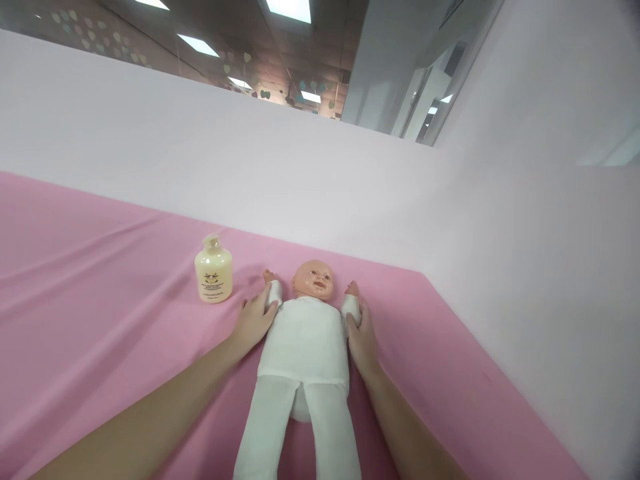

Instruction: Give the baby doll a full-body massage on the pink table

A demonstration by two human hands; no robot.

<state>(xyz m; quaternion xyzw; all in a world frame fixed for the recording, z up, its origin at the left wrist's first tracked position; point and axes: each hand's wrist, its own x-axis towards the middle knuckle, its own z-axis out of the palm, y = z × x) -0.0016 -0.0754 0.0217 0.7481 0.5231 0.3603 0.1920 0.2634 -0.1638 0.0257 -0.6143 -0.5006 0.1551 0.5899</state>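
A baby doll (307,340) in a white top and white trousers lies on its back, its bald head toward the wall and both arms raised beside the head. My left hand (254,321) is closed round the doll's sleeved arm on the left, thumb and fingers on either side of it. On the other side, my right hand (363,337) grips the doll's other sleeved arm in the same way. Both small doll hands stick out above my fingers. The doll's feet are outside the view.
A pale yellow pump bottle (214,275) stands upright left of my left hand. Pink cloth (125,300) with some creases covers the surface. White walls (240,167) rise behind it and at the right, with a window above the back one.
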